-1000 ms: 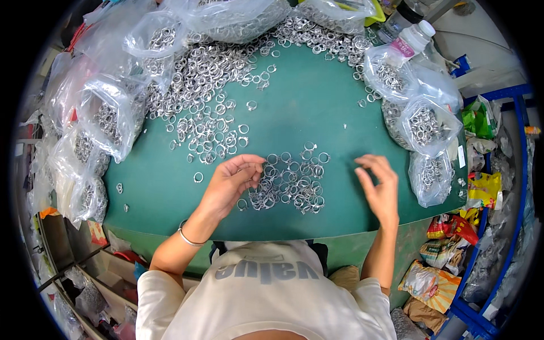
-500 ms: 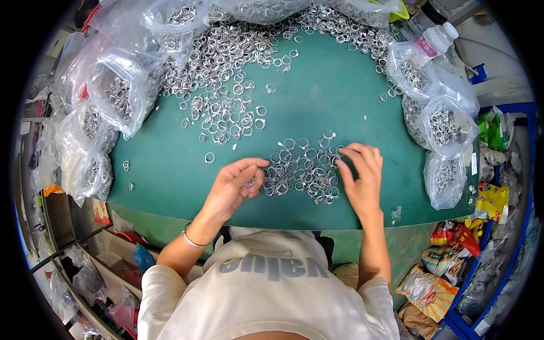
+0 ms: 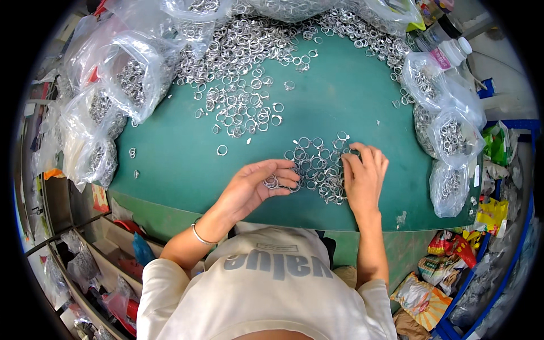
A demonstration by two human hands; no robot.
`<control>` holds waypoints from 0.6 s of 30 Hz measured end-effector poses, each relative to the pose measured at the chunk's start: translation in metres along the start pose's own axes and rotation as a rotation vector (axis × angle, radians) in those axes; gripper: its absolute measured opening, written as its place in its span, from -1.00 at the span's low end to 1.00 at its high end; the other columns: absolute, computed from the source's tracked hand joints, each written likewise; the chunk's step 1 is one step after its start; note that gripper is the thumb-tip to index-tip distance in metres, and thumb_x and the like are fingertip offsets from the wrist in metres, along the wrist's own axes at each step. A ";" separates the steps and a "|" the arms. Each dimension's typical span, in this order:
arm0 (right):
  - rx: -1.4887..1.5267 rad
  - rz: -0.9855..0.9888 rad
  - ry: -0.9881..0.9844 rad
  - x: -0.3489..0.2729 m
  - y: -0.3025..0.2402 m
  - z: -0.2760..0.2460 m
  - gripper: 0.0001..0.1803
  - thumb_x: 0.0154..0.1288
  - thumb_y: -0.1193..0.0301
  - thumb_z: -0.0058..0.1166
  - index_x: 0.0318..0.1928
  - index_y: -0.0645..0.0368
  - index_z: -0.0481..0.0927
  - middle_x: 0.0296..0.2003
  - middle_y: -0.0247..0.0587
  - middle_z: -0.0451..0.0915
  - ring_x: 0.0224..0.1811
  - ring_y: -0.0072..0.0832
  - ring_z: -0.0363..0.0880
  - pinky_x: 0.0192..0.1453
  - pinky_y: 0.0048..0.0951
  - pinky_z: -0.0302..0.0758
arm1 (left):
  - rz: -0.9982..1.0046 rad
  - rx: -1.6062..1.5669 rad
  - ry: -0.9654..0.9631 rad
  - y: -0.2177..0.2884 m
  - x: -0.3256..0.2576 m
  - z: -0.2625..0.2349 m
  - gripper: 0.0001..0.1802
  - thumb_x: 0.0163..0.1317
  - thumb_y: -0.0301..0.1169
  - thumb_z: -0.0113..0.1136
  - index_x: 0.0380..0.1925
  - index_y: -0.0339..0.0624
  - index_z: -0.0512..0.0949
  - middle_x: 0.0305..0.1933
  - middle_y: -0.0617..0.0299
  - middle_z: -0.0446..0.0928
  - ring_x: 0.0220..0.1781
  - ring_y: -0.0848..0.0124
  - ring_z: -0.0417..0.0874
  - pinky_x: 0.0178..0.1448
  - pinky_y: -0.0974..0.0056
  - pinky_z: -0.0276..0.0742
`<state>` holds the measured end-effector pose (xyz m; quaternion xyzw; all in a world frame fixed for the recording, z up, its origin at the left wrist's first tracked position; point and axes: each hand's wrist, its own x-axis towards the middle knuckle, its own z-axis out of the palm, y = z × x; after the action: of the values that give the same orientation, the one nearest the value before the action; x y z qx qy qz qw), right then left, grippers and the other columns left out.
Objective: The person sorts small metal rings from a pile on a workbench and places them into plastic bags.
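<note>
A small pile of silver-coloured metal rings [image 3: 320, 173] lies on the green tabletop in front of me. At its left edge my left hand [image 3: 249, 184] is turned partly palm up, its fingers curled around a few rings [image 3: 272, 181]. Its fingertips reach the pile's border. On the opposite side my right hand [image 3: 365, 177] bends down, thumb and fingers drawn together at the pile's right edge. A ring [image 3: 346, 152] shows at those fingertips, partly covered by them.
A large heap of rings [image 3: 243, 48] spreads across the far side, with a looser cluster [image 3: 241, 107] nearer. Clear plastic bags of rings [image 3: 133, 79] line the left; more bags [image 3: 450, 136] stand on the right beside a white bottle [image 3: 451, 54]. One single ring [image 3: 221, 150] lies apart.
My left hand has turned more palm up, showing rings in its fingers, and moved against the pile. My right fingers have drawn closer together. The whole view has shifted slightly.
</note>
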<state>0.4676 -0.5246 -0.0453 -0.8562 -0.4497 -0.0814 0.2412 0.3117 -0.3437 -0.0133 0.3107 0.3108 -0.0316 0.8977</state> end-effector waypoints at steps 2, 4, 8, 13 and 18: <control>-0.048 0.000 -0.004 0.000 0.000 -0.003 -0.87 0.09 0.50 0.18 -0.29 0.17 0.59 -0.12 -0.28 0.49 -0.04 -0.26 0.38 0.04 -0.16 0.25 | 0.010 0.005 -0.024 0.000 -0.003 -0.005 -0.67 0.43 -0.41 -0.17 0.01 -0.43 0.46 -0.23 0.07 0.58 -0.29 0.37 0.57 -0.14 0.34 0.53; -0.031 -0.006 -0.031 -0.001 -0.005 -0.001 -0.88 0.10 0.50 0.18 -0.30 0.16 0.59 -0.15 -0.28 0.49 -0.07 -0.27 0.39 0.04 -0.16 0.24 | 0.013 0.009 -0.045 0.000 -0.003 -0.009 -0.68 0.42 -0.44 -0.16 0.01 -0.42 0.46 -0.23 0.07 0.57 -0.30 0.38 0.56 -0.15 0.33 0.52; -0.073 0.007 -0.047 0.001 -0.006 -0.004 -0.88 0.11 0.49 0.17 -0.30 0.15 0.59 -0.23 -0.32 0.49 -0.10 -0.32 0.40 0.04 -0.18 0.23 | 0.024 0.017 -0.080 -0.003 -0.005 -0.014 -0.71 0.38 -0.51 -0.15 -0.01 -0.40 0.47 -0.23 0.11 0.57 -0.29 0.40 0.54 -0.19 0.34 0.49; 0.133 0.121 0.068 -0.001 -0.002 -0.012 -0.89 0.09 0.61 0.12 -0.34 0.18 0.56 -0.29 -0.28 0.55 -0.18 -0.30 0.45 0.04 -0.25 0.22 | 0.060 0.022 -0.087 -0.008 -0.009 -0.022 -0.72 0.35 -0.54 -0.12 -0.02 -0.37 0.49 -0.23 0.15 0.55 -0.31 0.45 0.51 -0.21 0.37 0.47; 1.307 0.664 0.083 -0.016 -0.008 -0.023 -0.93 0.37 0.56 -0.07 -0.18 0.22 0.47 -0.28 -0.09 0.60 -0.27 -0.46 0.56 -0.19 -0.56 0.45 | 0.036 0.045 -0.143 -0.013 -0.015 -0.018 -0.74 0.36 -0.51 -0.07 -0.01 -0.36 0.49 -0.24 0.16 0.54 -0.34 0.50 0.48 -0.23 0.40 0.45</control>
<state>0.4534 -0.5438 -0.0289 -0.6248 -0.1139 0.2484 0.7314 0.2862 -0.3456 -0.0226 0.3332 0.2394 -0.0447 0.9109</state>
